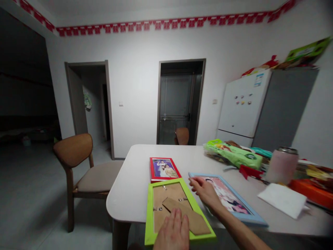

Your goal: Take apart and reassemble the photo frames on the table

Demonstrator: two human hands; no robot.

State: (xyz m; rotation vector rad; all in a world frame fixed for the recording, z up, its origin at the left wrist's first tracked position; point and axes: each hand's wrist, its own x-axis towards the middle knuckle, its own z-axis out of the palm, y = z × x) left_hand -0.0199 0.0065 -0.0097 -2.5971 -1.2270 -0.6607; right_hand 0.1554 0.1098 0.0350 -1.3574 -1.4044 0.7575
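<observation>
One flat hand, the left grip, rests on the back of the green frame, fingers extended and wrapped around nothing; the right grip hangs half-curled, and whether it pinches anything I cannot tell. The frame's near end seems to overhang the tabletop, so a hard push there could tip it; weight on the brown stand leg might crease it, and a loose metal clip could let the backing slip. The frame lies directly under the left grip and just left of the right one. Past its far edge lies the red frame; rightward, partly behind the right forearm, the blue frame.
</observation>
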